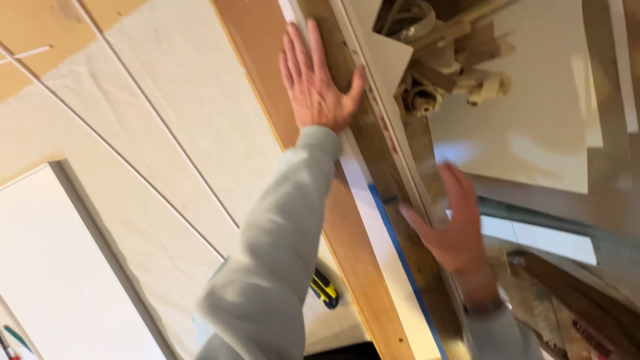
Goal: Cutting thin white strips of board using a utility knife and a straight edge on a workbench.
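Observation:
My left hand (315, 77) lies flat, fingers spread, on a long wooden board (347, 240) that runs from the top centre down to the bottom right, beside a darker worn strip (341, 60). My right hand (452, 223), blurred and with fingers apart, hovers at or rests on the edge of the same strip lower down, next to a blue strip (390, 230); I cannot tell if it touches. Neither hand holds anything. Both arms wear grey sleeves.
Pale panels with thin grooves (153, 127) cover the left. A white board (60, 280) lies at the lower left. A yellow and black tool (325, 288) shows under my left arm. Wood offcuts (447, 60) and a white sheet (533, 127) sit at upper right.

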